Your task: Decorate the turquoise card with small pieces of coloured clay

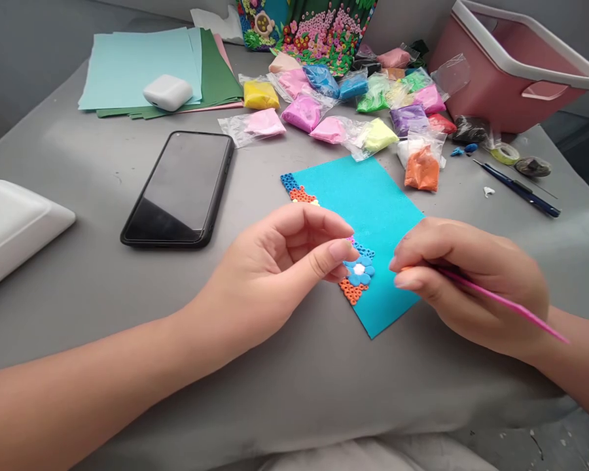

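Left hand (275,275): over the blue card's decorated edge; thumb and forefinger nearly meet, but I cannot tell whether this grip has anything in it.
Clay rings (302,194): done in blue and orange patches along the card's left edge; the middle stretch is partly hidden by the left hand.
Flower (358,270): blue petals, white centre, already placed toward the card's bottom corner.
Blue card (383,196): near the worktop's front edge; beyond the left strip it is still plain.
Right hand (476,288): grip closed around a pink stick (505,297), just beside the card's right edge.
White box (19,229): worktop's left edge.
Phone (179,190): left of the card.
Clay packets (304,112): crowding the card's top corner.
Pink bin (495,91): worktop's back right corner.
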The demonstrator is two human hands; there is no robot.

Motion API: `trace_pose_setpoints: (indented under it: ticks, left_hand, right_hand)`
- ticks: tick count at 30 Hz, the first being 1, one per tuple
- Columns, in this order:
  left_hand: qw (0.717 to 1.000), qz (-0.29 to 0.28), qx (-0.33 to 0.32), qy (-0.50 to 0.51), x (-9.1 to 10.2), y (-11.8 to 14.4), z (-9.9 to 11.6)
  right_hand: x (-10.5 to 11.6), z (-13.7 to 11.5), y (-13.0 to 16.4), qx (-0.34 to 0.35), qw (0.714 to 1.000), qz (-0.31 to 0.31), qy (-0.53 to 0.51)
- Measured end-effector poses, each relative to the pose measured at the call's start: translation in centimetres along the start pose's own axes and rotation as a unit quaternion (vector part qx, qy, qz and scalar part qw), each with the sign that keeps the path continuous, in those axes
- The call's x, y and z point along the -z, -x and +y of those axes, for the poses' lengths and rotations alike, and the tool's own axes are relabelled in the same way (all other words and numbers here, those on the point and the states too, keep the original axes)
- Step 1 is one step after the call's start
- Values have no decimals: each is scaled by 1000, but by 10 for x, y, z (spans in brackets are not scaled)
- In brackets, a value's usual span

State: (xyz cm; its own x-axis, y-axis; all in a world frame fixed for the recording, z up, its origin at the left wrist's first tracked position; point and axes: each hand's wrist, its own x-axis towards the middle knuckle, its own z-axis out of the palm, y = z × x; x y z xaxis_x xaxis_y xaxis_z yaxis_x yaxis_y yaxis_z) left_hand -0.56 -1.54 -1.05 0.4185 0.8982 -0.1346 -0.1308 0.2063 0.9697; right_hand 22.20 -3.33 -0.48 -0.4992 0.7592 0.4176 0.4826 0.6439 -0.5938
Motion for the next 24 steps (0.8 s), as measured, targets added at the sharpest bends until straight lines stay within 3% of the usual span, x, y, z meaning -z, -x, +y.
trace_pose_setpoints:
  ticks: [8,24]
  left_hand:
    - [995,-9,-59,-81,2,0,-3]
    - [995,12,-56,-87,3,-2,-4]
  right_hand:
    - [2,4,-1,48,998,-28,31]
    - [1,15,8,56,992,-114,4]
